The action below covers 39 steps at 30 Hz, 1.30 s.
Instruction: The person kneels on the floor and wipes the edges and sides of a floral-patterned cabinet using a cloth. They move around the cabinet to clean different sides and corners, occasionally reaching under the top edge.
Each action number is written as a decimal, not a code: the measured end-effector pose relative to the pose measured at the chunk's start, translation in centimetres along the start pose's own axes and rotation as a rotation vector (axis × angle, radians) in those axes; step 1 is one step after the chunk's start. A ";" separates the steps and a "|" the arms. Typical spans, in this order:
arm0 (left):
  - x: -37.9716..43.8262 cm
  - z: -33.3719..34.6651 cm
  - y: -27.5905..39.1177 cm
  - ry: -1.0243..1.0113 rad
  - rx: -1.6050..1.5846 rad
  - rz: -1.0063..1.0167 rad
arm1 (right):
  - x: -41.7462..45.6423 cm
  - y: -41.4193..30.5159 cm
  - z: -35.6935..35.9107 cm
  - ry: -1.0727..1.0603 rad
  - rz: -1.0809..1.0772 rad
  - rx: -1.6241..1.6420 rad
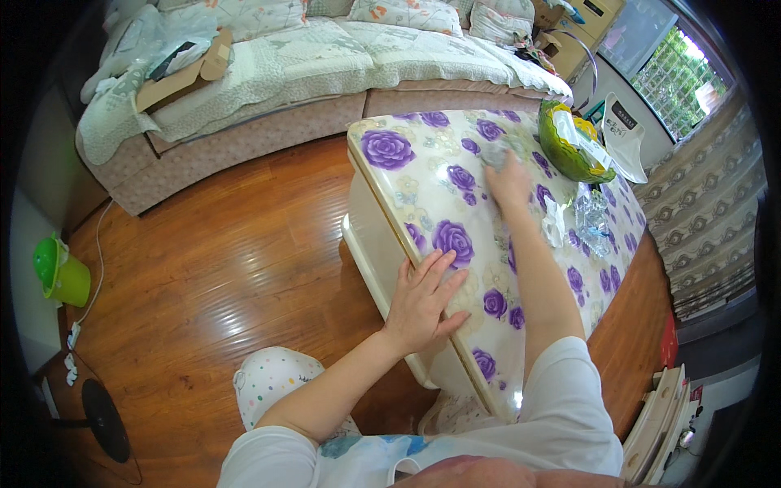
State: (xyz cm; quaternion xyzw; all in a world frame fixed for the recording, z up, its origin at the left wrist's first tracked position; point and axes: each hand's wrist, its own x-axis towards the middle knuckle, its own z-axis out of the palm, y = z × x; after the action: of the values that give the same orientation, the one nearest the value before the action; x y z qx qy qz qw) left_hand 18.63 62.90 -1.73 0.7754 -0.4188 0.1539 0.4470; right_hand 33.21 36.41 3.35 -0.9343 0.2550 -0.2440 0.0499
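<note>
A low table wears a glossy cover with purple roses [427,183]. My left hand [427,302] rests on its near-left edge, palm down with fingers apart, holding nothing. Farther across the top, my right hand [510,180] reaches out, slightly blurred, and presses a pale greyish cloth [500,154] against the cover. To the right of that hand lie a crumpled white tissue [554,222] and a clear glass dish [592,222]. A green, leaf-shaped bowl [564,149] with yellow inside and a white packet in it stands beyond them.
Behind the table runs a sofa [293,119] with quilted covers, cushions and an open cardboard box [177,85]. A green bin [70,280], a white cable and a black round base [105,421] are on the wooden floor at left. A white stool-like object stands beyond the bowl.
</note>
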 end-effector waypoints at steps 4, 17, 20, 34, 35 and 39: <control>-0.1 0.4 -0.3 0.033 0.017 -0.010 | -4.7 -9.9 -0.4 -0.072 -0.313 0.291; 0.0 0.3 -0.1 0.005 -0.016 -0.016 | 1.4 -6.2 -0.8 0.189 -0.203 0.663; -0.1 0.4 -0.1 -0.013 -0.029 -0.019 | 4.3 -1.1 2.7 0.165 0.066 0.294; -0.3 0.0 -0.5 -0.077 0.058 -0.023 | -6.0 -19.9 -2.0 -0.679 -0.901 1.001; -0.5 0.0 -0.7 -0.067 0.057 -0.023 | -5.7 -19.0 -2.4 -0.637 -0.856 1.038; -0.4 0.0 -0.3 -0.035 0.026 -0.017 | -1.4 -12.3 -5.5 -0.230 -0.560 0.790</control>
State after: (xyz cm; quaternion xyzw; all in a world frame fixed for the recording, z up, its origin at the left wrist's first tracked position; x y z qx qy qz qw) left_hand 18.61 63.22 -2.12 0.7871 -0.4180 0.1421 0.4307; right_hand 35.09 47.98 10.21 -0.8975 -0.1250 -0.2212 0.3605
